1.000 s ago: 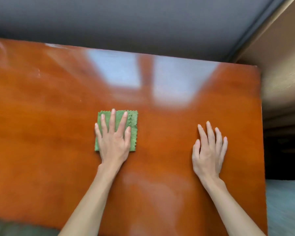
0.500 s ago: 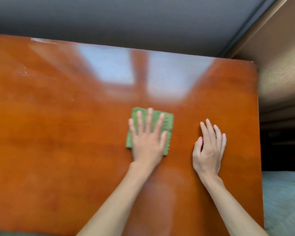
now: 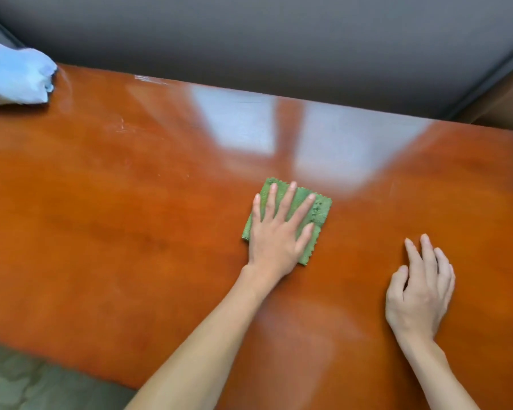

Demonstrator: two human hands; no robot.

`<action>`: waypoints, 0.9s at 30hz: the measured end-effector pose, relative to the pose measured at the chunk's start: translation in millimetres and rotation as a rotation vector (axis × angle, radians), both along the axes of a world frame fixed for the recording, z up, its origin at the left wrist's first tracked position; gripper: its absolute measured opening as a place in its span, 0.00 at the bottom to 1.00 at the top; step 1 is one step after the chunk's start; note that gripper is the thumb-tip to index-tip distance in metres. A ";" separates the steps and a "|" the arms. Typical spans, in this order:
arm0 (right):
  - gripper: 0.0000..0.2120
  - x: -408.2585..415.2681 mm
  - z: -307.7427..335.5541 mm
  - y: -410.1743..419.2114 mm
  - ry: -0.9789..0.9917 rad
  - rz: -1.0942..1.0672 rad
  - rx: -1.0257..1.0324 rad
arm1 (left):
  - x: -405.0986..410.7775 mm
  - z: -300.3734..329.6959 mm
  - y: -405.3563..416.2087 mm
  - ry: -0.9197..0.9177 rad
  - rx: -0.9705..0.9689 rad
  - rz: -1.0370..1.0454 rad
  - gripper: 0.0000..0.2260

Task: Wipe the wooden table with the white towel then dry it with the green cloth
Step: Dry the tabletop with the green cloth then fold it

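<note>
Nearest you, your right hand (image 3: 418, 291) rests empty with fingers loosely spread on the wooden table (image 3: 101, 232), while your left hand (image 3: 279, 232) — fingers splayed flat — pins the green cloth (image 3: 319, 210) just left of it, and the white towel (image 3: 14, 75) lies far off at the table's back-left corner — untouched.

cloth (image 3: 314, 208) on table (image 3: 101, 232), towel (image 3: 12, 75) far-left
</note>
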State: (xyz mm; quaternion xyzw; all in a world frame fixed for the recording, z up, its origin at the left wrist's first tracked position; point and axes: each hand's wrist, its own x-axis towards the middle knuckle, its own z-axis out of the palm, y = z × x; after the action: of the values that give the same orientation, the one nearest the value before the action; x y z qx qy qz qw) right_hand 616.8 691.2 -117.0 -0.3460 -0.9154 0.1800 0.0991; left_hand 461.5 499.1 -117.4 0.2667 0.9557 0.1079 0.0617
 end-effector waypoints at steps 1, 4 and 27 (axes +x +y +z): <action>0.23 -0.5 1.1 -1.8 -0.019 0.001 0.005 | -18.5 0.5 -27.8 -0.007 -0.019 0.059 0.24; 0.24 -3.5 5.5 -5.0 -0.057 0.004 0.008 | -65.6 4.1 -119.8 -0.061 -0.063 0.268 0.25; 0.27 -147.1 -11.4 -201.8 0.068 0.157 0.046 | -45.8 2.6 -115.5 -0.058 -0.077 -0.160 0.25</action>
State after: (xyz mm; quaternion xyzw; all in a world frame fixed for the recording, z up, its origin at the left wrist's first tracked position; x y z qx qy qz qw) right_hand 469.8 489.4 -128.4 -0.2644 -0.9398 0.1778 0.1236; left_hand 415.7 383.6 -114.8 0.3365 0.9326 0.0737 0.1080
